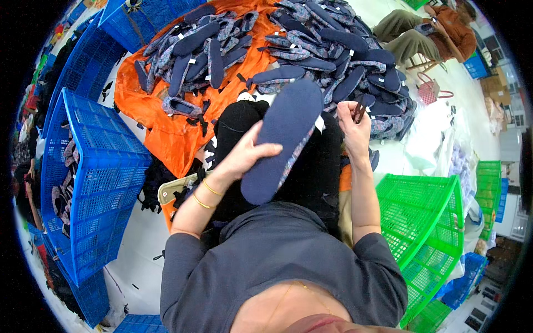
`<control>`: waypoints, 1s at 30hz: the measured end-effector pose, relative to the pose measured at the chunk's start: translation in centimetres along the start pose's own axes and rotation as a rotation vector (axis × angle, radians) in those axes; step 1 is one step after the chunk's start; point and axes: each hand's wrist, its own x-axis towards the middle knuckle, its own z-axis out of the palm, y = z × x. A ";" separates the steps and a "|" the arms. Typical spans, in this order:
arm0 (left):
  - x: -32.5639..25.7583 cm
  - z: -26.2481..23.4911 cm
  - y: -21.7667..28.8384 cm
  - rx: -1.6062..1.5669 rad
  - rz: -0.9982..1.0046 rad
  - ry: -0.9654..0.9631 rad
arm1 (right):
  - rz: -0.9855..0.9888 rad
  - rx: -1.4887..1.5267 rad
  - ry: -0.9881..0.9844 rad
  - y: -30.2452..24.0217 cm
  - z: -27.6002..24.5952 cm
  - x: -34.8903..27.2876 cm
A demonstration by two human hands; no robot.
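The left hand (248, 154) grips a slipper (291, 125) slanting from near left to far right, while the right hand (354, 126), apart rightward, curls around a dark tool (360, 113).

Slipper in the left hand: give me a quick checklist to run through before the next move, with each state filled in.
1. Left hand has hold of the slipper: ok, thumb laid over the sole.
2. Sole turned toward the head camera: ok, its dark blue face is in plain view.
3. White tag in sight: ok, it sticks out at the slipper's right edge.
4. Right hand holds the small dark tool: ok, it is pinched in the fingers, apart from the slipper.
5. Tool open or closed: cannot tell, too small and partly covered.
6. Inside of the slipper: cannot tell, it faces away.
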 end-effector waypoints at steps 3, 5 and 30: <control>1.5 -0.2 3.0 0.002 -0.035 -0.003 | 0.021 0.170 -0.031 -1.1 0.5 -0.4; 2.1 -0.7 3.5 0.034 -0.011 -0.013 | -0.054 0.239 0.032 -1.0 1.9 0.1; 0.3 0.9 -0.7 -0.409 -0.116 0.026 | -0.167 -0.039 -0.160 -0.3 3.5 -1.1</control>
